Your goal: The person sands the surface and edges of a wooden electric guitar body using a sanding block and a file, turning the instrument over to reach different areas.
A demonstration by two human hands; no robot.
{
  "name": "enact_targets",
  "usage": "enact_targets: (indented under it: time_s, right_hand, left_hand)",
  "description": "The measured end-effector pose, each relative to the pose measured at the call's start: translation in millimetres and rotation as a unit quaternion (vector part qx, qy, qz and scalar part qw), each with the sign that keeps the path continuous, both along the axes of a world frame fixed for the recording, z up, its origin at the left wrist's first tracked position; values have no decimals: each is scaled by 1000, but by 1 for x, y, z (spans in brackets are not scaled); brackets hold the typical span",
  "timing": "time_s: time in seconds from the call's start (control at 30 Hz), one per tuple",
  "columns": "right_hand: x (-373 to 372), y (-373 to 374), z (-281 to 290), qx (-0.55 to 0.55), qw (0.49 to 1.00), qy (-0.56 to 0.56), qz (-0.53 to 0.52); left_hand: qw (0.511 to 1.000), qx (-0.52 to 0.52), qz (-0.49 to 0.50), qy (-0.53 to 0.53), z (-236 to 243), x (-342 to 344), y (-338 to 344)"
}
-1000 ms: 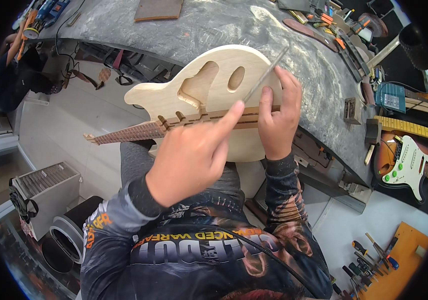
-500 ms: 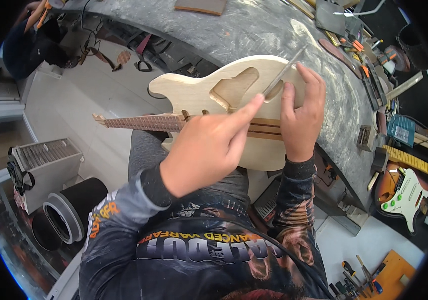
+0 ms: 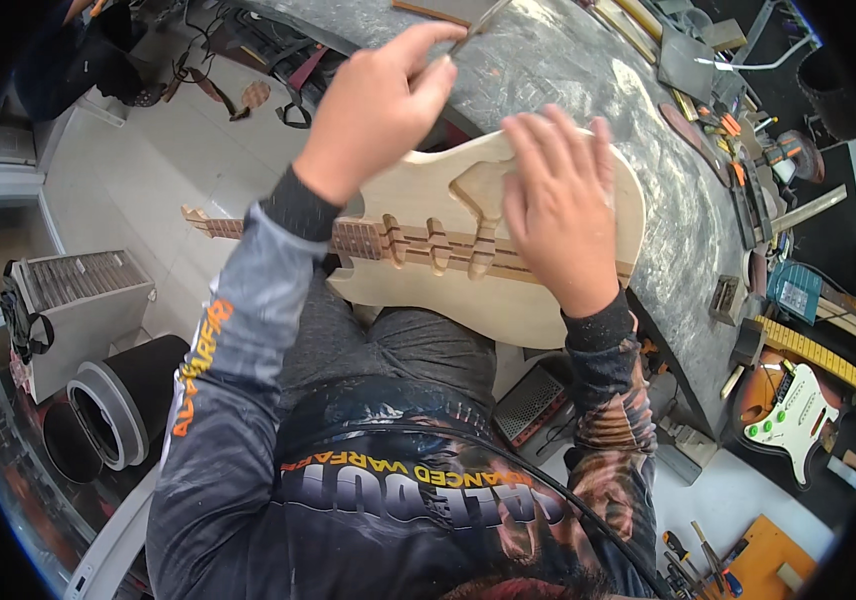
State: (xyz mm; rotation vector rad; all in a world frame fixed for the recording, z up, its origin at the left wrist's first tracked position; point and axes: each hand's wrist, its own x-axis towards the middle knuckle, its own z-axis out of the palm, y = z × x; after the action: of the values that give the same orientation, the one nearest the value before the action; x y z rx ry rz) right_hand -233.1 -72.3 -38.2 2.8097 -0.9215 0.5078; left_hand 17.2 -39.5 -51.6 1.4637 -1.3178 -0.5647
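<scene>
An unfinished electric guitar (image 3: 448,295) with a pale wooden body lies across my lap, its far side against the workbench. Its fretted neck points left. Several routed hollows show along the dark centre stripes, and another sits nearer the bench. Up beyond the body's upper horn, my left hand (image 3: 378,110) is closed on a slim grey metal file (image 3: 480,25), pinched between thumb and index finger. My right hand (image 3: 563,205) lies open over the right part of the body, fingers outstretched and slightly blurred. It covers some of the hollow beneath.
The dusty grey workbench (image 3: 558,85) curves along the far and right side. Hand tools and a sanding disc (image 3: 798,158) crowd its right part. A sunburst guitar (image 3: 783,410) lies at right. A black cylinder (image 3: 133,410) and a box-shaped unit (image 3: 78,310) stand on the left. Another person (image 3: 78,70) is at far left.
My left hand has lifted the file away from the hollow, up and left beyond the body. My right hand has shifted left over the wood, and the guitar sits slightly further right and lower.
</scene>
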Motion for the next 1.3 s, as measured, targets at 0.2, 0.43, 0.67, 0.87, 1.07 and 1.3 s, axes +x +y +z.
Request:
enact_targets:
  time_s: [0.2,0.43,0.67,0.87,1.07,1.3]
  right_hand:
    - [-13,-17,29,199,961,-64,179]
    - [-21,-19,17,8,998,0,-62]
    - [42,40,-37,55,991,101,63]
    - [55,31,-24,217,959,17,184]
    - [7,-36,42,-26,999,-3,-31]
    - [-50,-60,41,346,930,-47,-116]
  left_hand:
    - [966,-122,34,-226,0,88,-85]
    - [980,-80,37,-180,-24,123,-116]
    - [934,-208,46,-287,-34,149,-145]
    - [932,-212,94,-279,-30,152,-154]
    - [930,-126,156,-308,-32,178,-164]
    - [930,-87,-1,-357,-22,73,-118]
